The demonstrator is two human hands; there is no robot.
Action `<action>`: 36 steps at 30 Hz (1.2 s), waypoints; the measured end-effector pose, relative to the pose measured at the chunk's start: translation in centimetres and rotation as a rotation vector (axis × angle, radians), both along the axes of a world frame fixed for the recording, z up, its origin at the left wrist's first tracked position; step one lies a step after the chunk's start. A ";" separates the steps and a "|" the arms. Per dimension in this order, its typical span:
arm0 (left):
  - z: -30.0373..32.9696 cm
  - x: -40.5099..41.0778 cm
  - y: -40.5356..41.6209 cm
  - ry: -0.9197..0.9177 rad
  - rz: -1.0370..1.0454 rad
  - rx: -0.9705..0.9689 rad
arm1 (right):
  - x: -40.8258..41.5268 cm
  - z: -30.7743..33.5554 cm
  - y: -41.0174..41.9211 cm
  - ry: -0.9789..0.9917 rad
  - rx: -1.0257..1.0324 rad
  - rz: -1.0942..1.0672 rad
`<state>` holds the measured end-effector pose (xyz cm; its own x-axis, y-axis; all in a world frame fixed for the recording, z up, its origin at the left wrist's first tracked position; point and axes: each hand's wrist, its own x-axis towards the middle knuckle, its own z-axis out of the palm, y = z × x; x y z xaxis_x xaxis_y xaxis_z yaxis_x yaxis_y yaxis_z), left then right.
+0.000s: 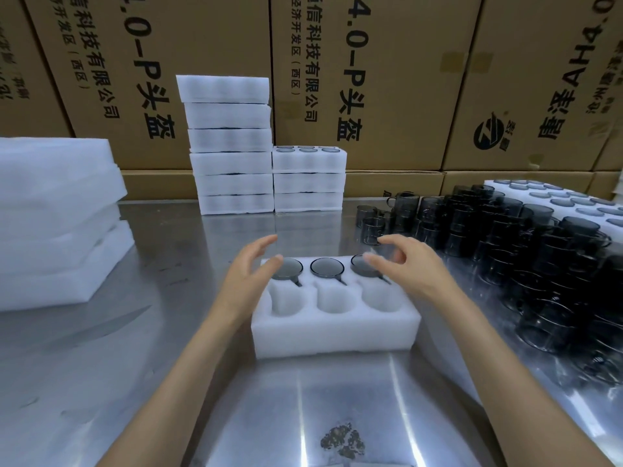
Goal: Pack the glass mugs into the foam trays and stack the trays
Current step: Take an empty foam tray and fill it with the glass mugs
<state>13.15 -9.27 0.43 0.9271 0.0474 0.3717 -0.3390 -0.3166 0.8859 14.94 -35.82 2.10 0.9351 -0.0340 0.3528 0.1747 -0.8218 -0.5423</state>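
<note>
Stainless steel table (168, 332), backed by a wall of printed cardboard cartons (387, 79). White foam tray (337, 332) is set near-centre on the table, six pockets in two rows. Far row is filled with three dark glass mugs (327, 267), handles seated in the slots; near row of three pockets is seen empty.

Left hand (251, 278) is held over the tray's left end, fingers spread and relaxed, nothing gripped; fingertips are just above the far-left mug. Right hand (409, 261) is held over the far-right mug, fingers loosely curved and blurred, nothing pinched as far as can be told.

Loose mugs (505, 241) are massed on the right side of the table, stacked several high. Large foam sheet (573, 203) holding more mugs is seen far right. Two stacks of packed trays are placed at the far edge: tall stack (232, 146) of six, and just beside it on the right a short stack (308, 178) of three, mug rims visible on top. Bulk foam slabs (57, 224) are piled at left
</note>
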 end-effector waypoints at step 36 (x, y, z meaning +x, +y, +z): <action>-2.7 -7.5 -9.9 -0.759 -0.181 1.000 | -2.8 -2.1 -5.6 0.033 -0.245 -0.700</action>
<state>5.60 -19.16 -2.27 0.4297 -0.6651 0.6107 -0.7635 -0.6287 -0.1476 12.18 -41.38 0.04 0.7340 -0.5498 0.3986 -0.4475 -0.8331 -0.3252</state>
